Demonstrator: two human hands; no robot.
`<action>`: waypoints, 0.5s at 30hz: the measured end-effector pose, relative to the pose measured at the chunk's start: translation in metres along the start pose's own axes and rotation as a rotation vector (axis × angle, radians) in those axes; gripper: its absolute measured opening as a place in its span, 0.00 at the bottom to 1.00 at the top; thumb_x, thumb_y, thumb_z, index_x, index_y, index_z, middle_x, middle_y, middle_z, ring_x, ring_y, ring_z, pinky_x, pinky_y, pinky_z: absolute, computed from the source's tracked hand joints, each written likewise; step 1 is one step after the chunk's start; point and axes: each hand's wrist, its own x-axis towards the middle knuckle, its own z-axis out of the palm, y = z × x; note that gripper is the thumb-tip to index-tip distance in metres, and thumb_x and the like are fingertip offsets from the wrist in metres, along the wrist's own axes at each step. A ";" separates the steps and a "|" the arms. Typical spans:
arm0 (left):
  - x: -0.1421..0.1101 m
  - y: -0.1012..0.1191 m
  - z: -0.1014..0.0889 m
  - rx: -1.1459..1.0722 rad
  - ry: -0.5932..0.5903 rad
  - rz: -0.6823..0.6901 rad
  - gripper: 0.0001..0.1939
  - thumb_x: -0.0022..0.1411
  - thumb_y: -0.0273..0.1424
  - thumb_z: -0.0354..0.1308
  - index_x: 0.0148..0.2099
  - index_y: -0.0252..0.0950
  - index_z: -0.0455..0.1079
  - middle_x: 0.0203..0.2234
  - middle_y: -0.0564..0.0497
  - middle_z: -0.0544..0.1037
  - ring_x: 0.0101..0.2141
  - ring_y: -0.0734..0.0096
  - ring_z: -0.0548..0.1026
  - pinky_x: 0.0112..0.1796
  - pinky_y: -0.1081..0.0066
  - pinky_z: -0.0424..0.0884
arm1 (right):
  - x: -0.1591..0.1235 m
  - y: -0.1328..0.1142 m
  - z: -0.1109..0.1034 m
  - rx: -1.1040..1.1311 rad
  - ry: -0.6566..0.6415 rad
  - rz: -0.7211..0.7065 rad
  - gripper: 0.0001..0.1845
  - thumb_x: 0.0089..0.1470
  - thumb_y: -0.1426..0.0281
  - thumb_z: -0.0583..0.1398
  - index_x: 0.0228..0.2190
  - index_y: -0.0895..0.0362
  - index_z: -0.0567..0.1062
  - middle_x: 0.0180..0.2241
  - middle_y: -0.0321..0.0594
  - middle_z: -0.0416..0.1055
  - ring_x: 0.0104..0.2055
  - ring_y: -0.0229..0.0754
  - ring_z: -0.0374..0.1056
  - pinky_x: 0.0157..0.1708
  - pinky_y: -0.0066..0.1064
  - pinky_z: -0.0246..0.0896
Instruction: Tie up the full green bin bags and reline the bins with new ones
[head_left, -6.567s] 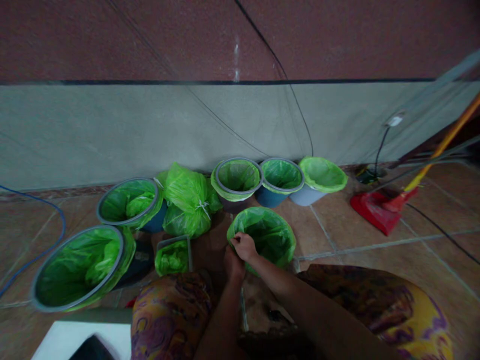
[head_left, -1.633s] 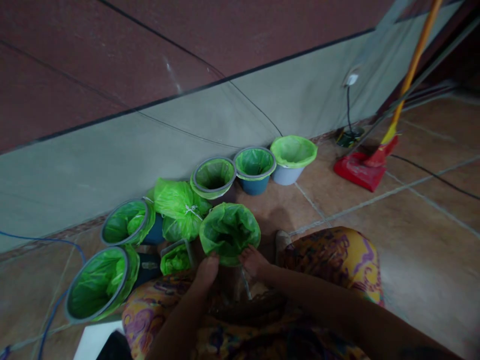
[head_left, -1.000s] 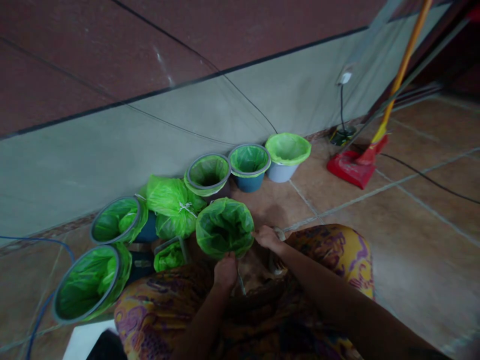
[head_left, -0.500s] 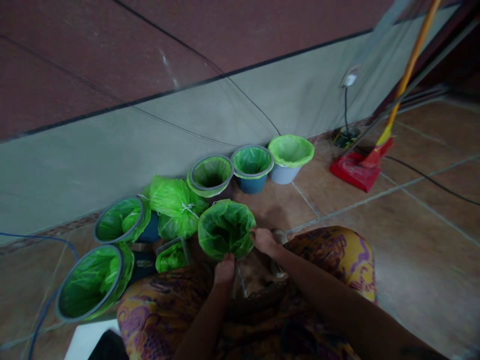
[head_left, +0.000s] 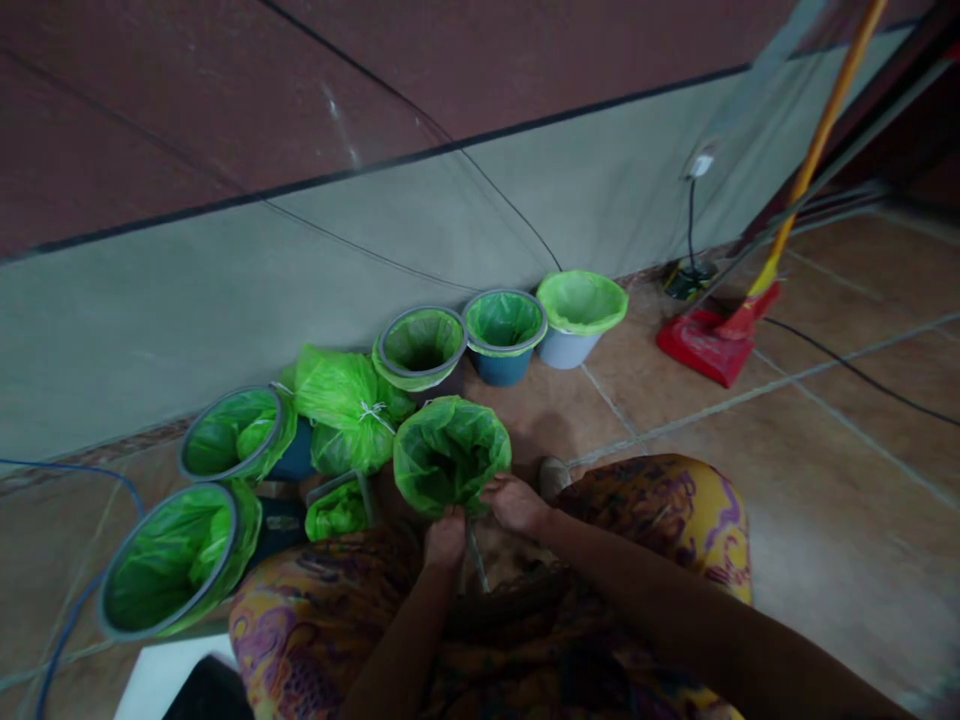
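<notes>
A bin lined with a green bin liner (head_left: pixel 452 455) stands on the floor in front of my knees, the liner spread round its opening and folded over the rim. At the near side of the rim, my left hand (head_left: pixel 445 538) is closed on the liner's edge. My right hand (head_left: pixel 514 503) pinches the same liner at the right front of the rim, a short way from the left one. The bin's own body is mostly hidden beneath the liner and my hands.
Along the wall stand a grey-rimmed lined bin (head_left: pixel 421 350), a blue bin (head_left: pixel 504 365) and a pale bin (head_left: pixel 568 348). Leftward lie a tied green bag (head_left: pixel 349 400) and more lined bins (head_left: pixel 169 560). A red dustpan (head_left: pixel 705 347) and yellow-handled broom (head_left: pixel 814 150) are at right.
My right hand has moved left and slightly down along the rim, nearer to my left hand. The left hand keeps its place at the near edge. The view has shifted slightly.
</notes>
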 end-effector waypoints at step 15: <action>0.008 -0.018 0.001 0.034 -0.037 0.073 0.20 0.67 0.22 0.41 0.55 0.33 0.69 0.48 0.39 0.77 0.45 0.61 0.79 0.43 0.65 0.75 | 0.014 0.008 0.026 -0.171 -0.063 0.003 0.12 0.58 0.75 0.55 0.37 0.60 0.78 0.39 0.47 0.76 0.45 0.46 0.69 0.56 0.42 0.52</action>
